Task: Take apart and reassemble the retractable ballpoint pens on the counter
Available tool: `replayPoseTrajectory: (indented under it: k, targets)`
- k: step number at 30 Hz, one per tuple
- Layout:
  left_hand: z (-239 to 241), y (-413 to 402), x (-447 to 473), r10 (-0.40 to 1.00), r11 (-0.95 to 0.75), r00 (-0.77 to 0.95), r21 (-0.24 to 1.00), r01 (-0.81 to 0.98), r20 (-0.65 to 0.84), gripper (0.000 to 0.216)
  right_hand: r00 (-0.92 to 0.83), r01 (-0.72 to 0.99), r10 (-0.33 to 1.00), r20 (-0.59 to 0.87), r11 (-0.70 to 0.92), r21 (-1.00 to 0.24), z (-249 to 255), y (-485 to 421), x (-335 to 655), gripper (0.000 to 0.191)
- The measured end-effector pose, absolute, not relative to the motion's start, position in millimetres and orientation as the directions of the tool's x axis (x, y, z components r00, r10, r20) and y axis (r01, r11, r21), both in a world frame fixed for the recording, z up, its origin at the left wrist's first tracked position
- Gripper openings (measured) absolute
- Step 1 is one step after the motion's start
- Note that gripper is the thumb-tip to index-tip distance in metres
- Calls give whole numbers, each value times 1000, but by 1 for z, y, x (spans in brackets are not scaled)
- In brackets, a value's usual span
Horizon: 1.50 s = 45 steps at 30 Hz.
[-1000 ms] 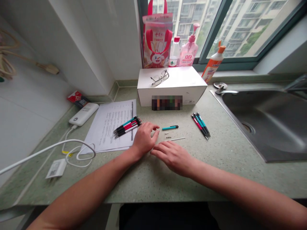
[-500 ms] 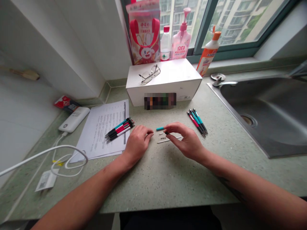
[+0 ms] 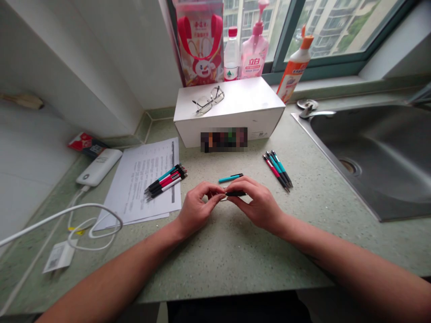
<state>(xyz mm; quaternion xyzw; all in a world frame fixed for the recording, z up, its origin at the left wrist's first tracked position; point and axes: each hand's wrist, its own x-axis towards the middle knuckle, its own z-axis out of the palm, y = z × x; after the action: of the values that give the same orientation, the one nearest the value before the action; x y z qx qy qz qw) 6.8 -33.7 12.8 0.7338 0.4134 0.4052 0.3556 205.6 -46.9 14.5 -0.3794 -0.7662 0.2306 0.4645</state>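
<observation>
Between my two hands is a black pen barrel part (image 3: 235,194), lying nearly level above the counter. My right hand (image 3: 261,202) pinches it between thumb and fingers. My left hand (image 3: 200,204) closes its thumb and fingertips on its left end; any smaller piece there is hidden. Just beyond my hands a turquoise pen barrel (image 3: 229,178) with a black clip lies on the counter. A thin refill (image 3: 223,200) shows partly beneath my fingers. Red and turquoise pens (image 3: 278,171) lie right of my right hand.
Several pens (image 3: 164,181) rest on printed sheets (image 3: 134,179) at left. A white power bank (image 3: 99,167) and its looped cable lie farther left. Eyeglasses (image 3: 209,102) sit on a white box (image 3: 232,107) at the back. The steel sink (image 3: 367,197) is at right.
My left hand has moved right and closed on the end of the black part in my right hand. My hands now cover most of the small pieces on the counter.
</observation>
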Motion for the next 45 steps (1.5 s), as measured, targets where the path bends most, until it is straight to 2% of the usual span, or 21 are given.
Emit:
replayPoseTrajectory:
  k: [6, 12, 17, 23, 29, 33, 35, 38, 41, 45]
  targets:
    - [13, -35, 7, 870, -457, 325, 853, 253, 369, 5, -248, 363, 832, 496, 555, -748, 16, -48, 207, 9]
    - [17, -34, 8, 742, -663, 383, 686, 300, 550, 3, -235, 405, 898, 373, 439, -802, 16, -50, 208, 13]
    - [20, -35, 11, 684, -726, 431, 603, 330, 588, 5, -263, 395, 913, 311, 396, -829, 15, -49, 207, 17]
    - [20, -36, 9, 752, -657, 366, 662, 360, 548, 5, -324, 375, 891, 318, 430, -821, 17, -51, 206, 23]
    - [19, -34, 6, 766, -641, 339, 678, 359, 546, 5, -270, 459, 912, 308, 403, -792, 18, -49, 209, 13]
    - [19, -34, 6, 733, -678, 360, 654, 335, 577, 7, -294, 513, 918, 266, 387, -766, 17, -47, 212, 22]
    - [18, -35, 7, 742, -670, 344, 660, 339, 576, 6, -297, 514, 917, 264, 387, -765, 18, -46, 212, 19]
    - [18, -34, 6, 772, -635, 312, 685, 358, 553, 4, -274, 493, 918, 287, 390, -778, 19, -47, 213, 25]
    - [17, -33, 5, 778, -628, 302, 691, 358, 550, 5, -272, 499, 920, 283, 386, -776, 20, -47, 213, 13]
    - [17, -33, 4, 779, -628, 296, 691, 359, 553, 5, -296, 514, 923, 247, 372, -773, 19, -45, 214, 17]
